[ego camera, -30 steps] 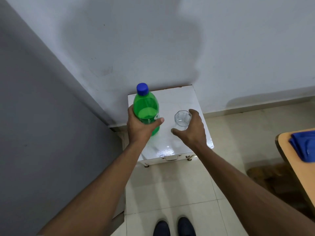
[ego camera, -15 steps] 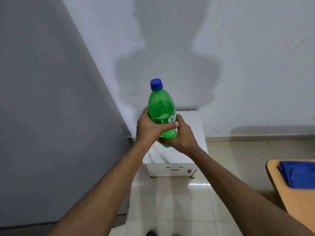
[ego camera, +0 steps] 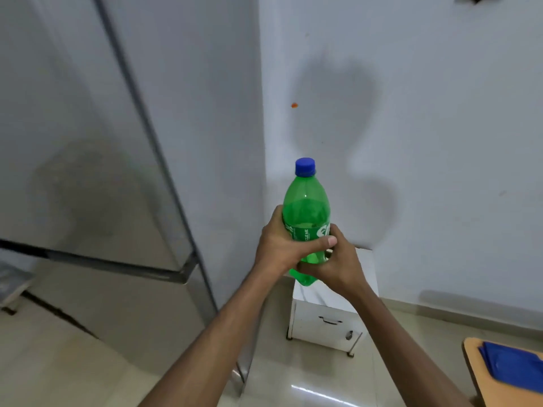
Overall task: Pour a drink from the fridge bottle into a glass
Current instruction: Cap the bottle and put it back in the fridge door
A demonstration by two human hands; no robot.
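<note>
table: I see its corner at my lower right, with a blue cloth on it.
left hand: fingers curled round the bottle at the label, thumb across the front.
right hand: just under the left one, fingers wrapped round the lower body.
bottle: green, upright, blue cap on, held in the air over the cabinet.
cabinet: white, small, against the wall.
fridge: grey, left of the cabinet.

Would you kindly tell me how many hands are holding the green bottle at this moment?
2. The left hand grips the green bottle around its label from the left; the right hand holds its lower right side, just below the left thumb.
</note>
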